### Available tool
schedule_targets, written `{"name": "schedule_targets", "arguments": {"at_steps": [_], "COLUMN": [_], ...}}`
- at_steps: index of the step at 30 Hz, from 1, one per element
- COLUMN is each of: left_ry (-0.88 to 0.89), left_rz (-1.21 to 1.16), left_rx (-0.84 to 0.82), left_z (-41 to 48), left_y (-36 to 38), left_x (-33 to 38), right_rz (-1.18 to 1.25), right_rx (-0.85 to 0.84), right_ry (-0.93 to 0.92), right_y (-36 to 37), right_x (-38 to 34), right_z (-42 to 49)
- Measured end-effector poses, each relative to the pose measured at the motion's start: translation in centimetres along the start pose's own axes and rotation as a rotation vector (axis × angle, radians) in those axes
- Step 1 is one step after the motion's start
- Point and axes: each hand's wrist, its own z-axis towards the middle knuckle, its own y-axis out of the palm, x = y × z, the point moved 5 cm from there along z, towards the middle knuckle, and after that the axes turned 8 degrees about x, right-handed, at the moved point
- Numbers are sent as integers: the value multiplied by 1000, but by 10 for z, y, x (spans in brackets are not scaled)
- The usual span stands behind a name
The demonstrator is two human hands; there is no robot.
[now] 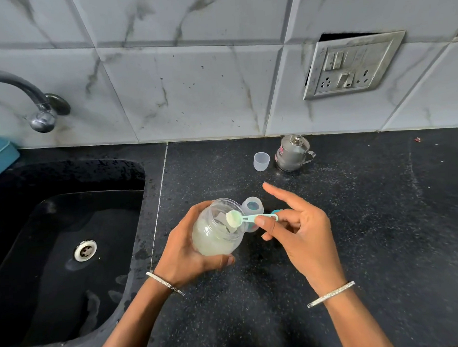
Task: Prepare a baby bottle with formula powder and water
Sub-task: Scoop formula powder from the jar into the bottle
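Observation:
My left hand [185,249] grips a clear plastic jar [214,232] of pale formula powder, tilted with its open mouth toward the right. A light green scoop [246,219] heaped with powder hovers over the jar's mouth, its handle pinched by my right hand [300,230], whose index finger points away. Just behind the jar stands the open baby bottle [252,207], clear with a blue tint inside, partly hidden by the scoop and my fingers. A bit of teal plastic [276,211] shows beside my right hand's fingers.
A small translucent cap [261,161] and a steel lidded pot [293,153] stand near the wall on the black speckled counter [353,208]. A black sink [69,243] with a tap [38,107] lies to the left. A socket plate [348,65] is on the tiled wall.

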Motion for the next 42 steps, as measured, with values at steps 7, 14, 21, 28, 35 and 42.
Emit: {"name": "schedule_targets", "arguments": {"at_steps": [7, 14, 21, 28, 35, 42], "left_ry": [-3, -13, -19, -26, -48, -75], "left_rz": [-20, -15, -12, -7, 1, 22], "left_rx": [-1, -3, 0, -12, -4, 18], "left_z": [1, 2, 2, 2, 1, 1], "left_y": [0, 2, 2, 2, 3, 1], "left_x": [3, 2, 0, -3, -9, -16], "right_rz": [-50, -157, -130, 180, 273, 98], "right_rx": [65, 61, 28, 43, 110, 266], "right_ry": [-82, -161, -124, 143, 251, 134], "right_y": [-2, -1, -1, -2, -15, -24], "right_x": [1, 2, 6, 15, 26, 47], "right_z": [0, 0, 1, 6, 14, 33]}}
